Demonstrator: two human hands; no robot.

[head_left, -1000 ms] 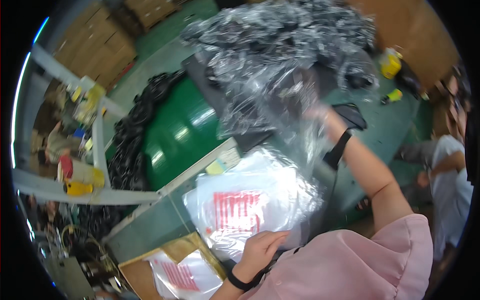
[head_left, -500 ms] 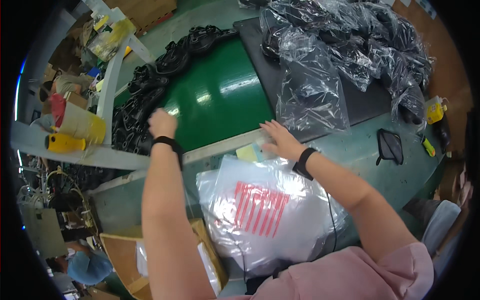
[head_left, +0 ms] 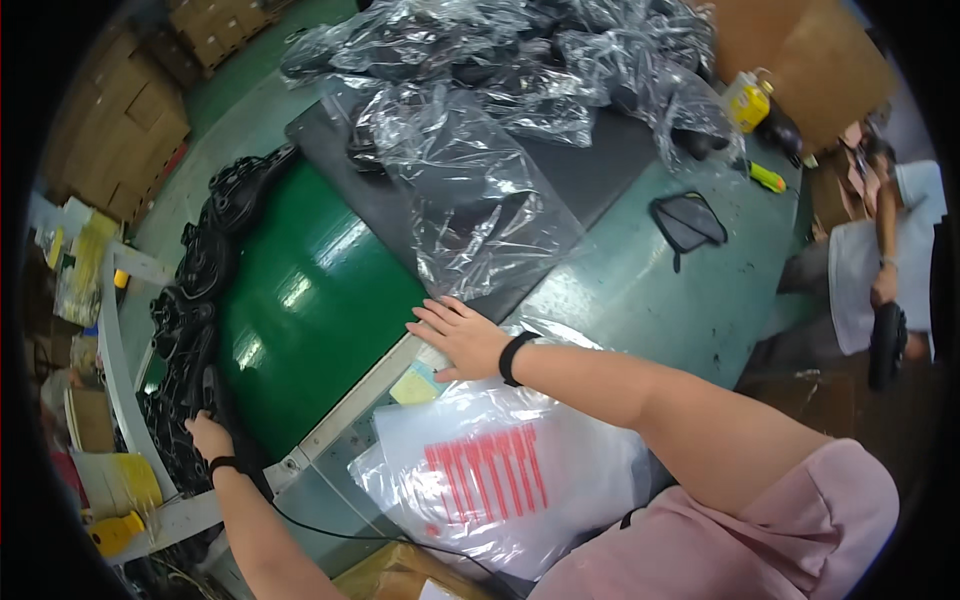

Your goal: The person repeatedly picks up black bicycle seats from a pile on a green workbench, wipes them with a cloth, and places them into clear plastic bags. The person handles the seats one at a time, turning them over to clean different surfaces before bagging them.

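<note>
My left hand point(head_left: 210, 437) is at the near end of a row of black moulded parts point(head_left: 207, 240). Its fingers are curled around a dark part there, whose exact kind I cannot make out. With fingers spread, my right hand point(head_left: 462, 342) is held palm down over the table's pale metal edge strip point(head_left: 345, 410), holding nothing. Under and beside it are a yellow paper note point(head_left: 413, 387) and a stack of clear plastic bags point(head_left: 590, 455) with red stripes printed on top. Just beyond its fingertips lies a clear bag point(head_left: 480, 215).
A green belt surface point(head_left: 300, 300) lies between the row and a black mat point(head_left: 600, 170). Bagged black items point(head_left: 480, 60) are heaped at the back. To the right are a black pouch point(head_left: 688, 222), a yellow-green cutter point(head_left: 767, 177) and a yellow bottle point(head_left: 748, 100). Another person's hand point(head_left: 884, 285) holds something black.
The view has swung left. My left hand has moved from above the row's edge down onto its near end and closed on a part. My right hand remains spread near the edge strip.
</note>
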